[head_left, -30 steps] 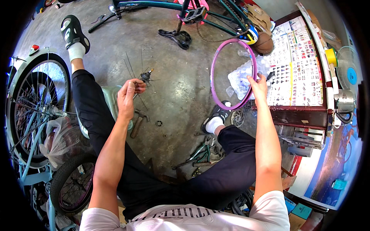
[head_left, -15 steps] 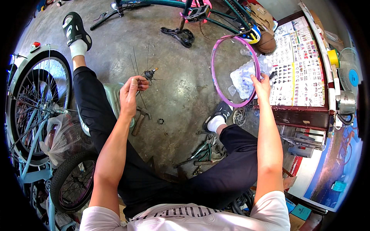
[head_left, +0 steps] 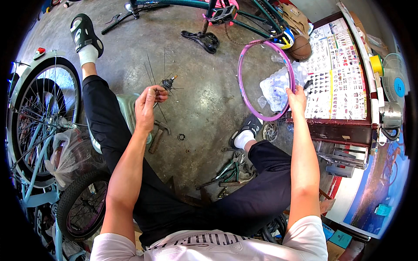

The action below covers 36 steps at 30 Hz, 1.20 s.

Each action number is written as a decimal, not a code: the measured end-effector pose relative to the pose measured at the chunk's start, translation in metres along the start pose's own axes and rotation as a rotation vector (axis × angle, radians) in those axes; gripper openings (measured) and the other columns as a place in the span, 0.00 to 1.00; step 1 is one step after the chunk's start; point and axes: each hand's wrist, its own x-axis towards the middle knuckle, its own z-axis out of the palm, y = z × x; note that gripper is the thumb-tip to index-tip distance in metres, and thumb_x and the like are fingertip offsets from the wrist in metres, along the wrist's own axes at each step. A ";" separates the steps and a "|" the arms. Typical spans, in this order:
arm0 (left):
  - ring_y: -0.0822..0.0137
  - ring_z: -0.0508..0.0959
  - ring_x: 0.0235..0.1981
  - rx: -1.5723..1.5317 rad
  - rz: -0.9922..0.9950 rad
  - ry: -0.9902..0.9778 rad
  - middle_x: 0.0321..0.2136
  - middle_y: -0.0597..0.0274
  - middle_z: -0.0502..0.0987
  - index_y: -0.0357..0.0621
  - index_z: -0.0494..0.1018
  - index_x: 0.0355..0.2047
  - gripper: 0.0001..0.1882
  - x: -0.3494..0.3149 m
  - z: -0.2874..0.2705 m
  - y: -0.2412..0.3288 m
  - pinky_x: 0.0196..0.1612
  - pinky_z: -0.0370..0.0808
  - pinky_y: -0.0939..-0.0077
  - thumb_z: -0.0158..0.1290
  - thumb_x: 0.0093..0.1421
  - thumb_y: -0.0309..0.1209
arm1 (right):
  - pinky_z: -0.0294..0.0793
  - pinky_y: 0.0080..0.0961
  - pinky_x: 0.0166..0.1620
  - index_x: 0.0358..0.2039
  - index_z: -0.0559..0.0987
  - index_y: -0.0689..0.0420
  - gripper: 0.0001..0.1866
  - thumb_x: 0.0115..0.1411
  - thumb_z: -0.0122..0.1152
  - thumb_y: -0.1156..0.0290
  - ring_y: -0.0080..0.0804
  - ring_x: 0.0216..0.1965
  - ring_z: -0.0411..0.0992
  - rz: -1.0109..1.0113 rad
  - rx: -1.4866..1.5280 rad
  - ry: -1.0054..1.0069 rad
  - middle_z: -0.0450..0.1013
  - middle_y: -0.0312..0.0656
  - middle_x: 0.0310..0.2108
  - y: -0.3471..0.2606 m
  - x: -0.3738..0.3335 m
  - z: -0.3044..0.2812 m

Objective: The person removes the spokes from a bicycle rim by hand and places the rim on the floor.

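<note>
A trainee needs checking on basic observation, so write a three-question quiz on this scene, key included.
1. Which hand holds the purple rim?
2. True or false: the hub in the left hand has no spokes on it.
3. Which tool lies on the floor beside the left leg: (a) saw, (b) hammer, (c) paintbrush?

Key:
1. The right hand.
2. False; several thin spokes stick out from it.
3. b.
</note>
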 end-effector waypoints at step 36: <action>0.66 0.82 0.42 0.012 0.003 0.040 0.42 0.52 0.82 0.32 0.76 0.50 0.28 0.006 -0.003 -0.001 0.51 0.77 0.68 0.42 0.79 0.49 | 0.75 0.46 0.56 0.57 0.75 0.58 0.26 0.59 0.70 0.71 0.55 0.54 0.79 -0.039 -0.176 -0.067 0.80 0.55 0.52 0.044 -0.017 -0.026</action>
